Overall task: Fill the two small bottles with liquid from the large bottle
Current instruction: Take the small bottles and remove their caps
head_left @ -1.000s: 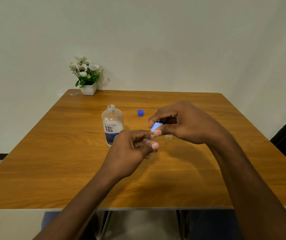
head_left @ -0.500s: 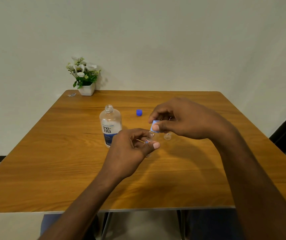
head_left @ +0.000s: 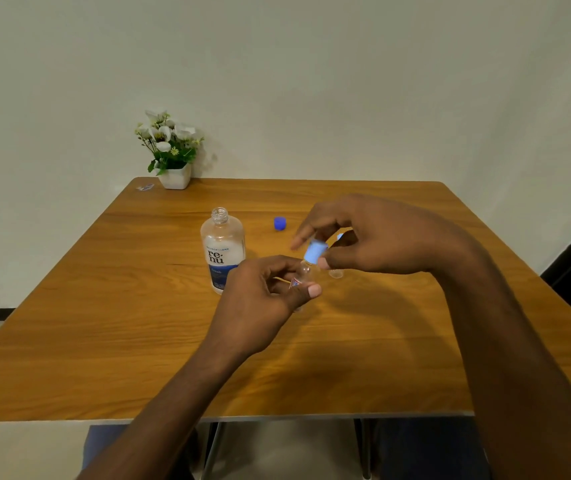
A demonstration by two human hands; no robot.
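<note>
Hands meet above the desk [head_left: 138, 323]: my left hand [head_left: 263, 303] grips a small clear bottle [head_left: 304, 271], and my right hand [head_left: 381, 237] pinches the light-blue cap [head_left: 315, 251] at its top. I see the large bottle [head_left: 222, 251] standing uncapped just left, a dark blue cap [head_left: 279, 223] behind, and a second small bottle [head_left: 336, 273] half hidden by my right hand.

wooden table [head_left: 138, 323]: fills centre | white pot of white flowers [head_left: 174, 175]: upper left, table's far corner | small scrap [head_left: 145, 187]: just left of pot
</note>
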